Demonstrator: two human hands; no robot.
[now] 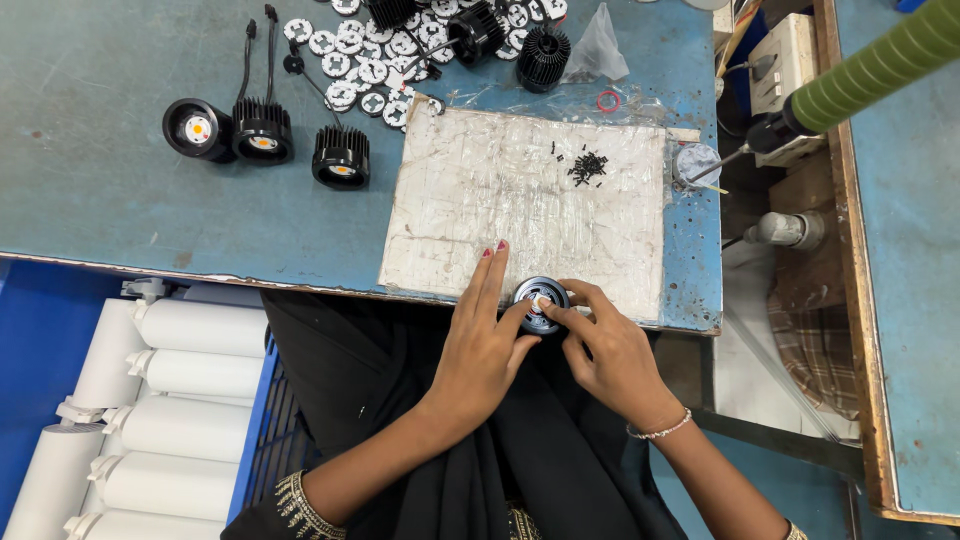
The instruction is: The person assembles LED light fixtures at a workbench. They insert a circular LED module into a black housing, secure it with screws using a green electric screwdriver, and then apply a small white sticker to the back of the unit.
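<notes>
Black gold-trimmed sleeves, beaded bracelet (660,432), red nails.

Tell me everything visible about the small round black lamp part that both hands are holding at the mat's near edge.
The small round black lamp part has a dark ring rim around a pale, whitish centre. It looks like metal or hard plastic. It sits face up at the near edge of the white plastic-wrapped mat. The left hand cups its left side, and the right hand presses fingers onto its centre. Its underside is hidden.
</notes>
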